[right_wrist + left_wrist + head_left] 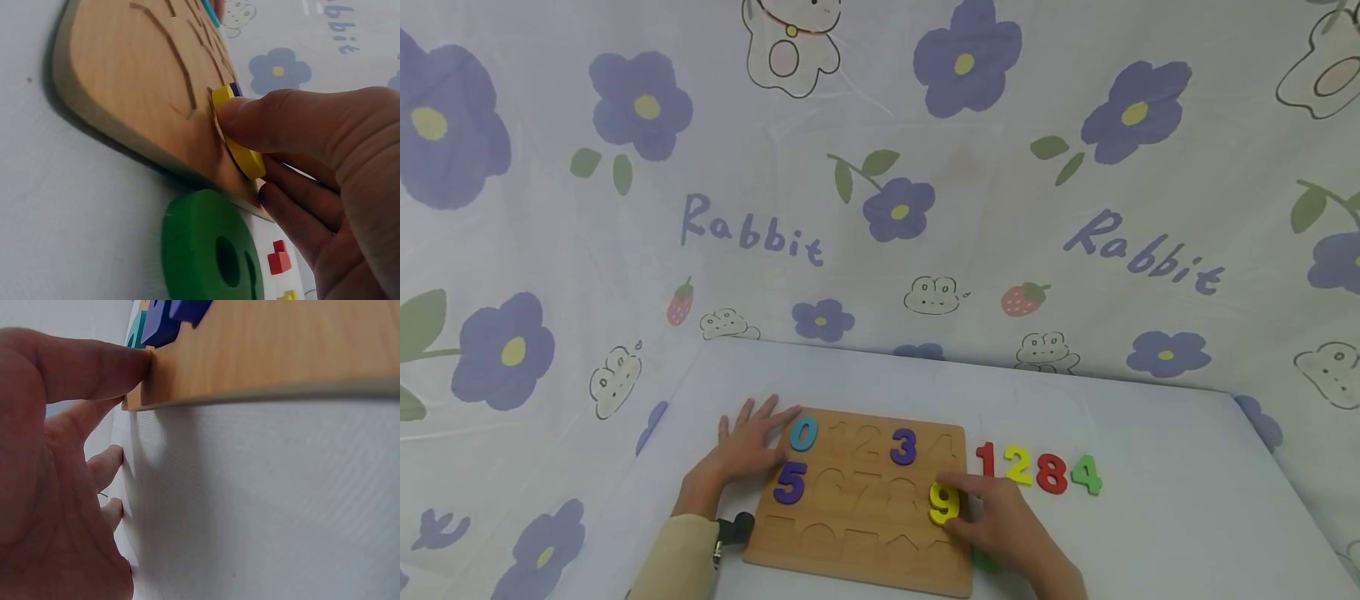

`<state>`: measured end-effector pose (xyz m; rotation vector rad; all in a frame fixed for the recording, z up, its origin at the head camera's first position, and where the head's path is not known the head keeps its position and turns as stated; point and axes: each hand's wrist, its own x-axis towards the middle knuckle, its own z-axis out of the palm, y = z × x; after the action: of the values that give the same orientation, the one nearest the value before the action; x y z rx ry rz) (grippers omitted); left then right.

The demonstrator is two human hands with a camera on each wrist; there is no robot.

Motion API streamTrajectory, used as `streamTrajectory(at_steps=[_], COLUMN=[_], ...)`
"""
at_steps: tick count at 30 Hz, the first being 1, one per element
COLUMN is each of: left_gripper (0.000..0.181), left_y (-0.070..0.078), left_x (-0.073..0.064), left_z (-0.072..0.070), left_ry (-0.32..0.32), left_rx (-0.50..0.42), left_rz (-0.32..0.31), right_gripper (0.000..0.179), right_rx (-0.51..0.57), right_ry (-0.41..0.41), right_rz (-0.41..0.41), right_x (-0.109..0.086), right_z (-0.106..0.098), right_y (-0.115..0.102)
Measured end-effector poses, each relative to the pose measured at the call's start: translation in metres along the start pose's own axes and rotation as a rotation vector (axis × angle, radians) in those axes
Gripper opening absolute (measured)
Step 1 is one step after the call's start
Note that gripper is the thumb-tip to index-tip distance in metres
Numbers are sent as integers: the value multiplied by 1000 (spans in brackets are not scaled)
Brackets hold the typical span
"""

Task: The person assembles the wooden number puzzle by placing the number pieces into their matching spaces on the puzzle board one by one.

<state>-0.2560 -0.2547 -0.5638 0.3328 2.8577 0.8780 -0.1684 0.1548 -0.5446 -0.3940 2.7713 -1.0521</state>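
A wooden number puzzle board (857, 533) lies on the table, with a light blue 0 (803, 434), a purple 3 (903, 447) and a purple 5 (790, 483) on it. My right hand (1011, 521) pinches the yellow 9 (944, 504) between thumb and fingers at the right end of the middle row. In the right wrist view, the yellow 9 (240, 147) sits tilted against the board. My left hand (747, 446) lies at the upper left corner, fingers spread. Its thumb (100, 369) touches the board's side.
Right of the board stand a red 1 (987, 460), a yellow 2 (1018, 465), a red 8 (1052, 473) and a green 4 (1086, 475). A green piece with a round hole (209, 244) lies beside the board under my right hand. A patterned cloth (880, 275) hangs behind the table.
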Motion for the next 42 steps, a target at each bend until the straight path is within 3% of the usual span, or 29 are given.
streamTrajectory(at_steps=[9,14,20,28,33,42], left_gripper=[75,75,75,74,74,75], left_y=[10,11,12,13,10,11], left_x=[-4,-4,-5,-4,-3,-3], left_z=[-6,-5,-6,-6,-4,-7], left_ry=[-39,-40,-43,-45,-30,-51], left_rx=[48,61,62,56,23,45], left_rz=[-41,-41,-40,-38,-33,-48], right_gripper=[52,54,54,59,61,70], right_rx=[-72,-96,-70,-69,-69,-81], right_ry=[23,25,25,25,-25,-44], right_rz=[-63,-53,-34,-46,31,302], right_x=[-1,-3,-10,-30,-49,-70], right_z=[4,3,-7,-28,-42,-54], right_y=[-2,-5,-4,12,23,45])
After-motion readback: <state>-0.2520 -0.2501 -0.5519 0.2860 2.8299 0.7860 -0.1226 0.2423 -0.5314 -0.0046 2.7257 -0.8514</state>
